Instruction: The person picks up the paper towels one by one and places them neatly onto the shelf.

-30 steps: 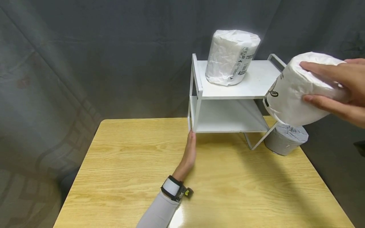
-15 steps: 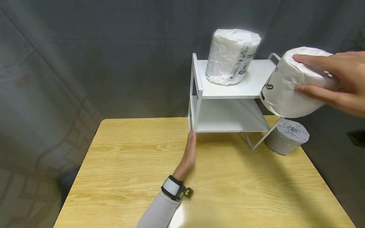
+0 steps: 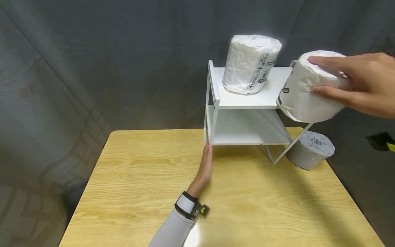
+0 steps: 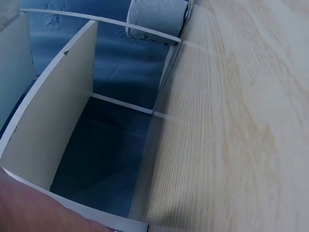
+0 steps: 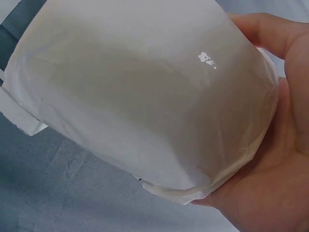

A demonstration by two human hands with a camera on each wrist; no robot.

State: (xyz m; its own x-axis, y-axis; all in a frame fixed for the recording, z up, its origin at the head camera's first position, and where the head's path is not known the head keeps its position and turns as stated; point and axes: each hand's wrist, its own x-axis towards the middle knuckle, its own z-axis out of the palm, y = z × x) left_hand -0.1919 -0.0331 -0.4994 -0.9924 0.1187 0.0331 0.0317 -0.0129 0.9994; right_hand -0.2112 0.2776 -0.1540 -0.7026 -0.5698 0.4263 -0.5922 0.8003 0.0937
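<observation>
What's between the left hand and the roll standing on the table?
In the head view, the white rack's angled leg and bare tabletop lie between the left hand and the roll.

The right hand (image 3: 367, 82) is cut off at the wrist by the head view's right edge. The held roll (image 5: 140, 92) hides the shelf (image 3: 247, 99) right end, and its print (image 3: 285, 91) is too small to read. In the left wrist view, only a blurred bit of the left hand (image 4: 43, 212) shows at the bottom edge.
</observation>
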